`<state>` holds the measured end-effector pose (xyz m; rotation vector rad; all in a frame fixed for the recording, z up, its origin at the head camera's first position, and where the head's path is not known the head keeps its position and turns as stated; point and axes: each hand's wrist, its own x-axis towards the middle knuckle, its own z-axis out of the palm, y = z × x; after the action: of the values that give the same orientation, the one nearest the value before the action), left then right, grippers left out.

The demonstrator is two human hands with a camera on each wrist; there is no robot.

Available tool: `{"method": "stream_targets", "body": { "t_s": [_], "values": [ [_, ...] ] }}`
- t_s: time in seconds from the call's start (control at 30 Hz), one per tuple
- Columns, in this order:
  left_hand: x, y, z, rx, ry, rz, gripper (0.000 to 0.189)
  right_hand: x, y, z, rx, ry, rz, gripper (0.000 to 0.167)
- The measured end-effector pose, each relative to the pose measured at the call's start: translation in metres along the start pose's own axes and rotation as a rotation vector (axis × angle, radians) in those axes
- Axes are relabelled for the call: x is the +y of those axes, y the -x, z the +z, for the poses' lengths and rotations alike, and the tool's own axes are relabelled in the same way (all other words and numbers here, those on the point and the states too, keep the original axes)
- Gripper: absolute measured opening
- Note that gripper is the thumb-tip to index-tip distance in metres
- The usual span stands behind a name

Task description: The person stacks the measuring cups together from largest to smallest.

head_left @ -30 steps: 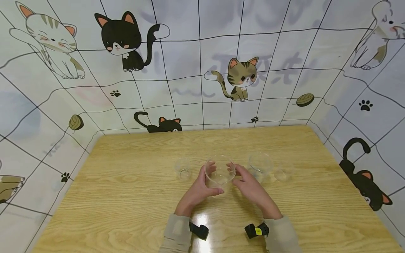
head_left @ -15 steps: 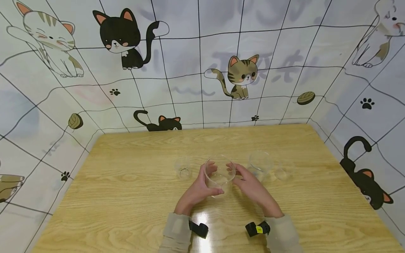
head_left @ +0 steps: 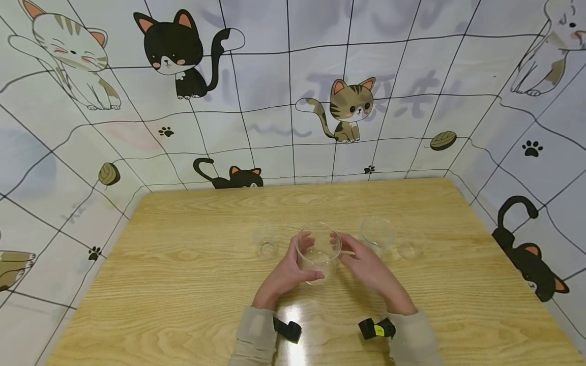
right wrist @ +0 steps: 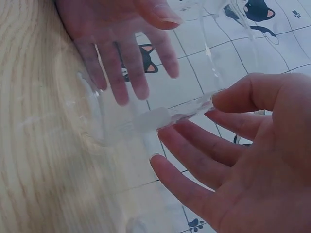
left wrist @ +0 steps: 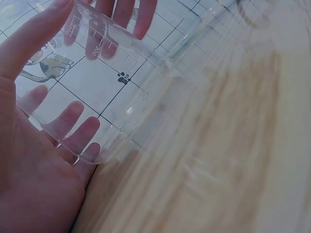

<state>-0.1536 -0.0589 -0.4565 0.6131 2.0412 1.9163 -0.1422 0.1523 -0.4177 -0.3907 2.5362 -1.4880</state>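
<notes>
A clear glass beaker (head_left: 319, 256) stands upright between my two hands, with white volume marks on its wall in the left wrist view. My left hand (head_left: 291, 267) grips it from the left, thumb across the near side and fingers round the far side. On the right, my right hand (head_left: 363, 262) has its fingers spread and slightly bent. Its thumb and fingertips (right wrist: 160, 162) are right at the beaker's wall in the right wrist view, where a frosted white patch (right wrist: 154, 119) shows on the glass.
A small clear glass (head_left: 266, 246) stands left of the beaker. To the right are a wider clear glass vessel (head_left: 377, 235) and another small one (head_left: 406, 250). The wooden table (head_left: 183, 295) is bordered by cat-printed walls (head_left: 270, 101).
My right hand has shifted slightly to the right, along with its wrist strap. My left hand and the beaker have stayed in place. The head view has tilted a little.
</notes>
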Motion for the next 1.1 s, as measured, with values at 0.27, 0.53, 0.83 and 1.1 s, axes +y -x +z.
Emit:
{"method": "stream_targets", "body": {
  "t_s": [0.27, 0.53, 0.83, 1.1],
  "values": [
    [0.002, -0.001, -0.001, -0.024, 0.018, 0.005, 0.093, -0.011, 0.005, -0.011, 0.01, 0.013, -0.07, 0.044],
    [-0.01, -0.004, -0.002, -0.016, -0.016, 0.0, 0.092, -0.017, 0.013, -0.025, 0.068, -0.006, -0.165, 0.039],
    [-0.024, -0.006, -0.001, 0.008, -0.073, -0.005, 0.092, -0.018, 0.022, -0.043, 0.283, -0.144, -0.285, 0.035],
    [-0.017, -0.004, -0.001, 0.008, -0.078, -0.047, 0.091, -0.015, 0.026, -0.052, 0.576, -0.232, -0.263, 0.027]
  ]
}}
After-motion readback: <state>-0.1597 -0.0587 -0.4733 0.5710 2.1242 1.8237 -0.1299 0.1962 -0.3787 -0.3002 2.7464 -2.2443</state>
